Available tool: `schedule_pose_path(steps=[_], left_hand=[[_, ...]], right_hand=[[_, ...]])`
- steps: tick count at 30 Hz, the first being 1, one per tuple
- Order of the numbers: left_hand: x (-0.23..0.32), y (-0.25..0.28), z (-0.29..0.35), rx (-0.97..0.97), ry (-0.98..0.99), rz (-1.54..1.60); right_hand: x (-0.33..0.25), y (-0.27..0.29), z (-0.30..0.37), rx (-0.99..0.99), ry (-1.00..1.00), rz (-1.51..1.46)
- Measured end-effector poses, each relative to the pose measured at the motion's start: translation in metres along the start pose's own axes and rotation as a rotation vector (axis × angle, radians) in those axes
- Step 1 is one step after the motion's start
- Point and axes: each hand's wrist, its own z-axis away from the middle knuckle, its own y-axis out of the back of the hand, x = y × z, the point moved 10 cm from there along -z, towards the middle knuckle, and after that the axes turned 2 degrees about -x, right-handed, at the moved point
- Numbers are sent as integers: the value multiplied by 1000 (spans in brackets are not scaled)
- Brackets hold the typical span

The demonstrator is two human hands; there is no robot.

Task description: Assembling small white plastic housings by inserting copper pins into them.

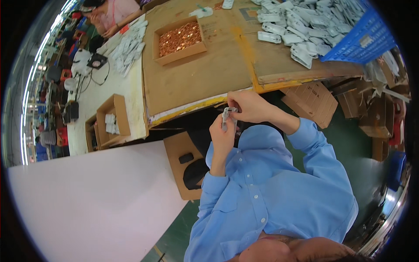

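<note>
My left hand (221, 134) is closed around a small white plastic housing (225, 115), held upright above my lap just off the table's front edge. The fingers of my right hand (251, 106) are pinched together against the housing's upper end. Whatever sits between those right fingertips is too small and covered to make out. On the table, beyond my hands, an open cardboard box (183, 56) holds many small copper-coloured metal pieces (180, 38). A heap of similar white plastic housings (301, 28) lies at the far right of the table.
A blue plastic crate (364, 37) leans beside the heap. More white pieces (130, 46) lie on the left table, near a small open carton (114, 118). Another person (111, 15) sits at the far left. Cardboard boxes (312, 105) stand below the table at right.
</note>
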Motion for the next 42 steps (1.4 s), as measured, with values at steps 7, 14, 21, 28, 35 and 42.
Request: schedule_pose_path(steps=[7, 14, 21, 28, 35, 42], left_hand=[[-15, 1, -4, -1, -14, -26], [-23, 23, -14, -120, 45, -174], [-5, 147, -24, 341, 81, -110], [12, 275, -142, 485, -16, -106], [15, 385, -251, 767, -41, -212], [31, 317, -226, 801, -280, -332]], right_hand=[[11, -8, 1, 25, 29, 22], [17, 3, -11, 73, -2, 29], [44, 45, -13, 457, 196, 90], [153, 165, -19, 829, -152, 708], [171, 160, -26, 862, -92, 593], [172, 163, -15, 836, -56, 534]])
